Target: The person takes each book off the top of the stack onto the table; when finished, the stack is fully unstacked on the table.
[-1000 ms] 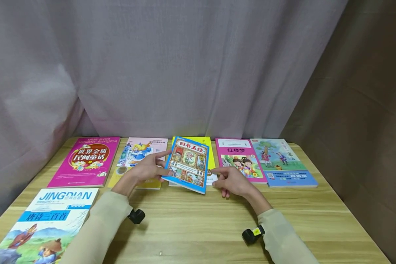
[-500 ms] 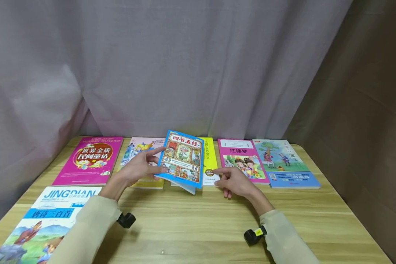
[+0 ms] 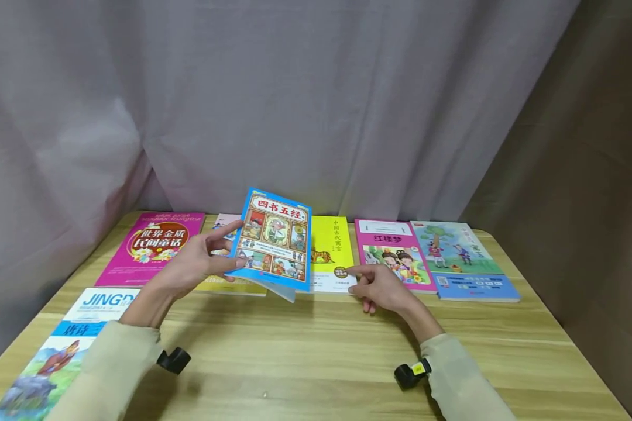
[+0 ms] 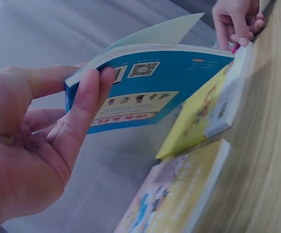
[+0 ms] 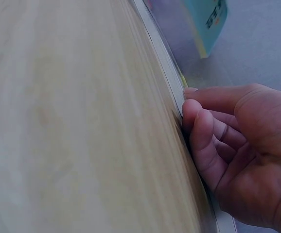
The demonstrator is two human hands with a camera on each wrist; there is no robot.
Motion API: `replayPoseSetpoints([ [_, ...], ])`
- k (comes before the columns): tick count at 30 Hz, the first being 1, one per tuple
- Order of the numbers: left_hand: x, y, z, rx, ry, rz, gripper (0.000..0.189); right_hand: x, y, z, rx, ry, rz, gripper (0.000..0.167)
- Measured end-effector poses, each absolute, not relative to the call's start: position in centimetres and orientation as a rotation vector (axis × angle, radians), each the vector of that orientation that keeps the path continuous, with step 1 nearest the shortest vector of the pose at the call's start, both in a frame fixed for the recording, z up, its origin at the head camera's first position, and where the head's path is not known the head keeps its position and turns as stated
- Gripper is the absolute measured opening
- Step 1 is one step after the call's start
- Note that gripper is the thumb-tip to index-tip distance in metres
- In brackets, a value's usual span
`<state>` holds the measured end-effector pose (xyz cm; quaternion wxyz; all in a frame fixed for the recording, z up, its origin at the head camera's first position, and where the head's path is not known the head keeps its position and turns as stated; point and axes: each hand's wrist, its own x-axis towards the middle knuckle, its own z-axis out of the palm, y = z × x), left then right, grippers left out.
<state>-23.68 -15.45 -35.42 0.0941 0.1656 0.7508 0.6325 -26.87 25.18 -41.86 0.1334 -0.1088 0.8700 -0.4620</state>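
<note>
My left hand (image 3: 186, 260) grips a blue-bordered comic-style book (image 3: 276, 231) by its lower left corner, thumb on the front and fingers behind. The book is raised and tilted, its cover and pages parting at the bottom. Its blue back cover (image 4: 174, 80), with a QR code, faces the left wrist camera. Beneath lies a yellow book (image 3: 333, 242) with a tiger, partly hidden by the blue one. My right hand (image 3: 381, 287) pinches the yellow book's lower right corner between index finger and thumb; the other fingers are curled in, as the right wrist view shows.
Along the table's back lie a magenta book (image 3: 150, 248), a pink-and-yellow book (image 3: 232, 285) partly covered by the left hand, a pink book (image 3: 395, 254) and a green-and-blue book (image 3: 466, 260). A white-and-blue book (image 3: 58, 356) lies front left, under the left sleeve. A grey curtain (image 3: 274, 105) hangs behind.
My left hand has lifted the blue-bordered book up and to the left, uncovering more of the yellow book. My right hand stays at the yellow book's corner.
</note>
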Motion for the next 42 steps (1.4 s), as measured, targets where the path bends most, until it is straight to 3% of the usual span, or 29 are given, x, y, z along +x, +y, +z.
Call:
replayPoseSetpoints([
  [10,-19.1,-18.3,-33.8,0.467,2.345,1.858,0.082,-26.8,25.1,-41.7,-0.291,2.513,-1.354,0.052],
  [21,-14.6,-21.0,-34.5,0.483,2.43,1.813,0.083,-27.0,25.2,-42.0,-0.294,2.512,-1.353,0.051],
  [29,-11.3,-22.2,-38.1,0.278,2.343,1.744,0.086,-26.9,25.2,-41.8,-0.291,2.529,-1.34,0.05],
  [36,-10.2,-23.0,-39.5,-0.063,2.189,1.587,0.1,-27.0,25.2,-41.8,-0.29,2.532,-1.333,0.05],
  [42,-9.7,-23.5,-40.9,-0.121,2.193,1.491,0.102,-27.0,25.2,-41.9,-0.287,2.532,-1.331,0.05],
])
